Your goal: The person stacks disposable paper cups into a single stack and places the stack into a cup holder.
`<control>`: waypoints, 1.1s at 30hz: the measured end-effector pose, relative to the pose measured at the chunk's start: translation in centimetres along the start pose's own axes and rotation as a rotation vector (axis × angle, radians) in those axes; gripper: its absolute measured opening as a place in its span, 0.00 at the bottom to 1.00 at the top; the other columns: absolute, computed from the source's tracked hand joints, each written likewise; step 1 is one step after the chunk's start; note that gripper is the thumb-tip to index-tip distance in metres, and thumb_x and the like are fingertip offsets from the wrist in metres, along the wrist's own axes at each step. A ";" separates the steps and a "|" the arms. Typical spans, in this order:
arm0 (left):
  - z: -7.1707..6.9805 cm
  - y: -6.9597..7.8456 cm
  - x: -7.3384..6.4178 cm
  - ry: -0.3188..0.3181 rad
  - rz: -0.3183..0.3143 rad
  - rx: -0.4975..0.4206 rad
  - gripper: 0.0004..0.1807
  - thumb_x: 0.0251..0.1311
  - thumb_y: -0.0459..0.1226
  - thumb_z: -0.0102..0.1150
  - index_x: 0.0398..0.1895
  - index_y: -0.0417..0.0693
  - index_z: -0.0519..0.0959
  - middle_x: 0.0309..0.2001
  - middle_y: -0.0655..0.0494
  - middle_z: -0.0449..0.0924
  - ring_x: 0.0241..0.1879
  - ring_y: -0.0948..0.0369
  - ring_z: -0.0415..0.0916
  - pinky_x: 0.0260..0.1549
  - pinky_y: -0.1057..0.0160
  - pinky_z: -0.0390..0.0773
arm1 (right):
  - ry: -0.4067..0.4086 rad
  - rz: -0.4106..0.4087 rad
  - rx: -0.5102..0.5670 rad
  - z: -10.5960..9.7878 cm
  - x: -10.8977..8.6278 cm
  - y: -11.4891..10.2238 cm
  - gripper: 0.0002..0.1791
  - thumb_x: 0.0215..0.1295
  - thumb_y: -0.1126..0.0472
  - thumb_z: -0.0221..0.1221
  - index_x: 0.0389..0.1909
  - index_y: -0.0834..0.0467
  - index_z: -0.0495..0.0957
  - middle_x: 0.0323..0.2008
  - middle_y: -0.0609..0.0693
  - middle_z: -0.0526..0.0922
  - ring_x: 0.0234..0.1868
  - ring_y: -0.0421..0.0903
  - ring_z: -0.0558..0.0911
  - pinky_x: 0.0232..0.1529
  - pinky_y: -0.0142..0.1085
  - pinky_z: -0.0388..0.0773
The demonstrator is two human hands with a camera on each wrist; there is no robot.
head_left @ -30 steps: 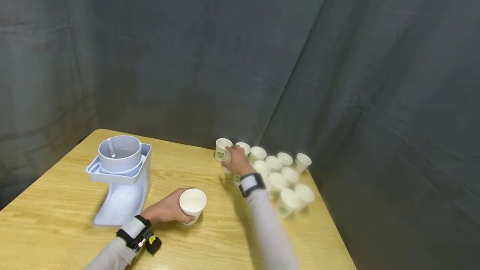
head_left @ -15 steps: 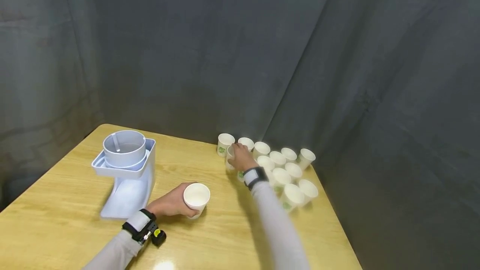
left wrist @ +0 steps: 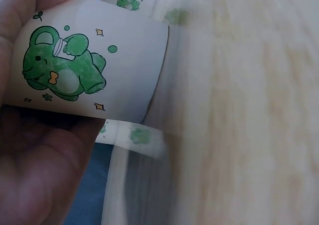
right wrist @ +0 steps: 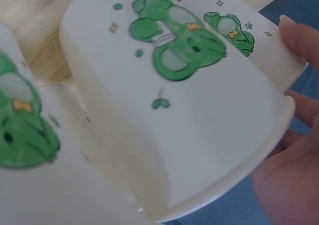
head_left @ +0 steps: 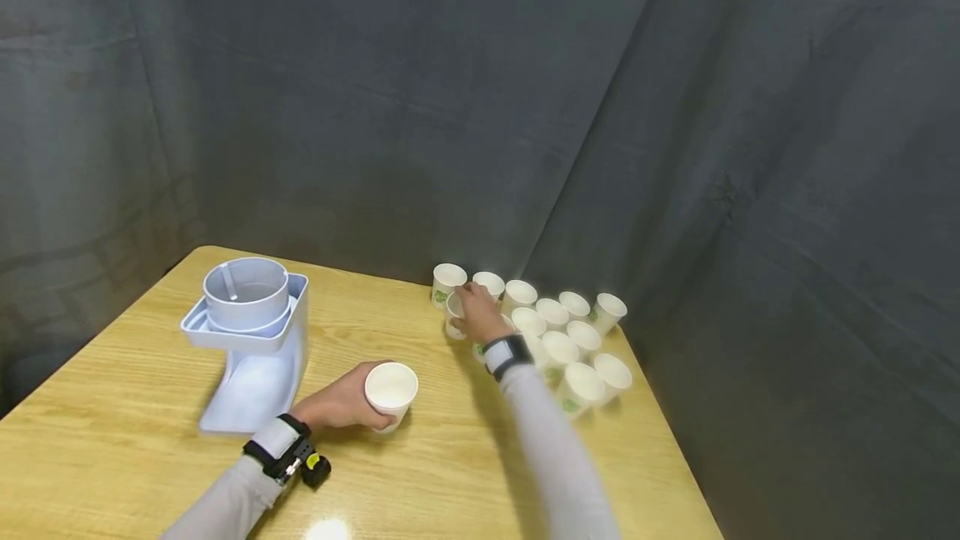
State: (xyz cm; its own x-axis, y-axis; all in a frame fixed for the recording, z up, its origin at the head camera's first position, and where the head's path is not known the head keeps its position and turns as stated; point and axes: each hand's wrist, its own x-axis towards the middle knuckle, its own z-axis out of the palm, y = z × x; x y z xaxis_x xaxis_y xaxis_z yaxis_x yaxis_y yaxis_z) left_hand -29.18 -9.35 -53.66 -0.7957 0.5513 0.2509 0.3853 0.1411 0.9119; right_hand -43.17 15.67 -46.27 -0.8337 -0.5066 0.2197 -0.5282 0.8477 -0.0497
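My left hand (head_left: 348,398) grips a white paper cup (head_left: 392,390) upright, mouth up, close over the wooden table. In the left wrist view this cup (left wrist: 94,60) shows a printed green bear, with fingers above and below it. My right hand (head_left: 482,315) reaches to the left edge of a group of similar cups. It pinches the rim of one paper cup (head_left: 453,325). Seen from the right wrist, the pinched cup (right wrist: 259,41) lies partly behind a nearer cup (right wrist: 189,100), and the thumb (right wrist: 301,41) is at its rim.
Several upright white cups (head_left: 558,348) crowd the table's right side, under and beside my right forearm. A pale blue-white plastic stand with a round bowl (head_left: 247,294) on top is left of my left hand. Dark grey curtains (head_left: 390,107) hang behind the wooden table (head_left: 360,315).
The head view has shifted slightly. My right fingers now cover less of the cup at the group's left edge. The left hand keeps holding its cup in nearly the same place.
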 end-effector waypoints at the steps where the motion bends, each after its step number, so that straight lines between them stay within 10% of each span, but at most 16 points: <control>1: 0.0 0.1 0.0 0.000 0.000 -0.003 0.36 0.43 0.33 0.78 0.59 0.36 0.75 0.50 0.47 0.81 0.49 0.61 0.78 0.54 0.65 0.76 | 0.005 -0.002 0.012 0.0 0.0 -0.1 0.36 0.60 0.57 0.71 0.67 0.66 0.71 0.61 0.65 0.74 0.63 0.61 0.72 0.68 0.49 0.67; 18: 0.0 0.0 0.0 -0.003 -0.006 0.012 0.36 0.43 0.33 0.78 0.59 0.36 0.75 0.50 0.47 0.82 0.49 0.61 0.78 0.54 0.65 0.76 | 0.096 -0.006 0.049 1.2 -0.5 -1.7 0.36 0.50 0.63 0.77 0.60 0.65 0.73 0.57 0.64 0.71 0.60 0.60 0.69 0.65 0.50 0.69; 33: 0.0 0.3 -0.3 -0.002 0.002 0.016 0.36 0.43 0.33 0.78 0.59 0.35 0.75 0.50 0.48 0.82 0.49 0.60 0.77 0.54 0.65 0.75 | 0.222 0.049 0.441 2.2 -4.3 -4.2 0.39 0.50 0.69 0.74 0.64 0.65 0.69 0.67 0.67 0.62 0.69 0.61 0.62 0.68 0.52 0.69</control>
State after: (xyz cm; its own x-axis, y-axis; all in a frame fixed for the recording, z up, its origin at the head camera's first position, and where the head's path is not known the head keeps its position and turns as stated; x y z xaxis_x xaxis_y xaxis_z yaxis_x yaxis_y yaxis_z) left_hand -28.77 -9.45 -53.45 -0.7942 0.5529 0.2523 0.3942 0.1528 0.9062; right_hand -37.68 13.94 -49.16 -0.8302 -0.3811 0.4069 -0.5470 0.6982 -0.4619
